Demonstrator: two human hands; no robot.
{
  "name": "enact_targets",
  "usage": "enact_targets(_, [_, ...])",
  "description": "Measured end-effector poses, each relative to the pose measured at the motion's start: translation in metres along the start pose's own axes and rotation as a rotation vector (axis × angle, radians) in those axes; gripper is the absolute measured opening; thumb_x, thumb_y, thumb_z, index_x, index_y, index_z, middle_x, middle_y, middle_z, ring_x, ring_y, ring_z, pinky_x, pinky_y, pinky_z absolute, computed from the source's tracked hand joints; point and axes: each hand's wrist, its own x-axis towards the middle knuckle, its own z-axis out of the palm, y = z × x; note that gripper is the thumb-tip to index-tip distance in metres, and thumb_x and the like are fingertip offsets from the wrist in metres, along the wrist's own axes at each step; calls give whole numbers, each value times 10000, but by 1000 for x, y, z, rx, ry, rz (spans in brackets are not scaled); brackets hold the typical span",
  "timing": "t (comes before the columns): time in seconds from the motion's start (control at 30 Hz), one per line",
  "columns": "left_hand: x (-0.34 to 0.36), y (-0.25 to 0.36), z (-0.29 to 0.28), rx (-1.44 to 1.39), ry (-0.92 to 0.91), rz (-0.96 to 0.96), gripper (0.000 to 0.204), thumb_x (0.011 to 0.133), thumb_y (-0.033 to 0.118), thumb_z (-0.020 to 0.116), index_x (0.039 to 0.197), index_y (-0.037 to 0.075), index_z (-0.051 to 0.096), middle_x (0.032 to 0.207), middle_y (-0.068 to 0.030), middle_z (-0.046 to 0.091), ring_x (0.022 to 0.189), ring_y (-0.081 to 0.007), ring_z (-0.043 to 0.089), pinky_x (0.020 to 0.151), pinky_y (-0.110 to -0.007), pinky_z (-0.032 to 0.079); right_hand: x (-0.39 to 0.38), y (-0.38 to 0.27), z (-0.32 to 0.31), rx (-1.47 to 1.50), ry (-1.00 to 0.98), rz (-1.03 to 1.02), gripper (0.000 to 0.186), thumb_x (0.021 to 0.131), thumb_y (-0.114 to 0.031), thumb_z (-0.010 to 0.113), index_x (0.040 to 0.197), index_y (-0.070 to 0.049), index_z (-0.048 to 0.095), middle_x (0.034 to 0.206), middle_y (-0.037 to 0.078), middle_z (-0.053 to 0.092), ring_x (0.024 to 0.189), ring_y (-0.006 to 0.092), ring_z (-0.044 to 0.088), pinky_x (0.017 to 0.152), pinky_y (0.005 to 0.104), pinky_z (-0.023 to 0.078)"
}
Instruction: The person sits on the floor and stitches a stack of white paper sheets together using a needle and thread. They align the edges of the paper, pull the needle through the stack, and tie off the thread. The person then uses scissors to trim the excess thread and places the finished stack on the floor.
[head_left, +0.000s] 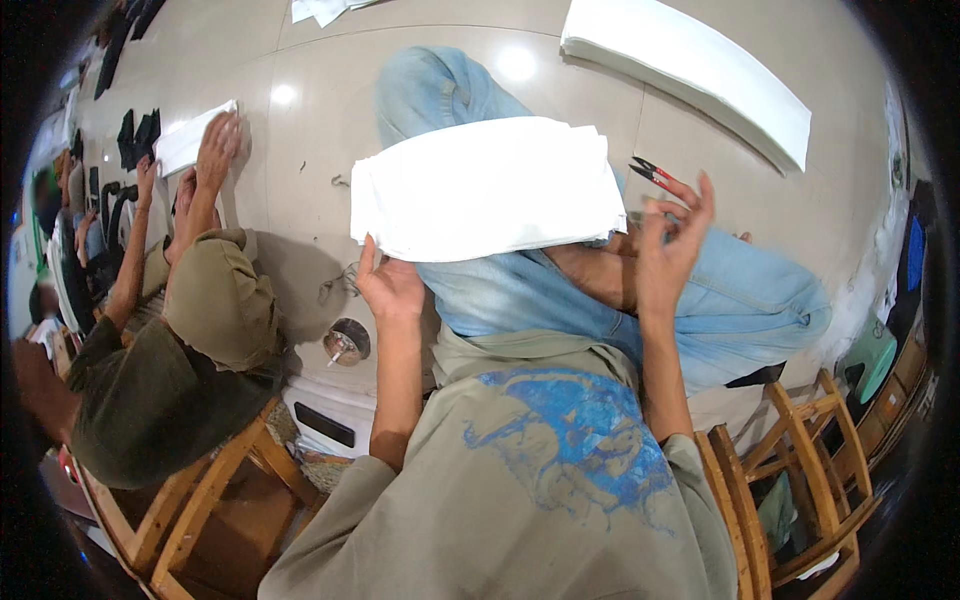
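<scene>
1. While a folded white cloth stack lies across the wearer's blue jeans, head view, its long axis runs approx. L to R; the L hand, palm up, touches its near-left corner. Can't tell if that grip is pinching cloth.
2. Same view, R side: the R hand sits just beyond the stack's R end, grip closed on red-handled snips, tips pointing away & L. Stack lies L of this grip; L hand's nearer.
</scene>
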Motion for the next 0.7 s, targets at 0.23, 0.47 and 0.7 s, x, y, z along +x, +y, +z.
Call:
enact_targets(0.23, [30,23,5,-188,-243,90,567,1008,303,623,1457,-24,509,1430,-183,598,1302,-354,582,1117,-504,464,-11,-16,20,-215,-280,-322,489,955,-90,656,1426,-14,551,1392,168,586,1279,311,562,1069,442,452])
enact_targets(0.47, [27,59,18,-156,-228,309,527,980,164,659,1429,-66,505,1402,-204,607,1284,-358,594,1116,-491,476,-13,-8,37,-247,-463,-319,371,1006,-162,629,1355,-39,630,1421,150,590,1332,326,543,1140,430,408])
enact_targets(0.7, [-25,72,54,-4,-266,417,515,961,34,662,1447,-27,502,1375,-161,622,1264,-299,607,1122,-449,474,-13,-7,42,-143,-436,-279,319,1017,-120,592,1310,-8,642,1394,162,604,1336,325,539,1151,426,388])
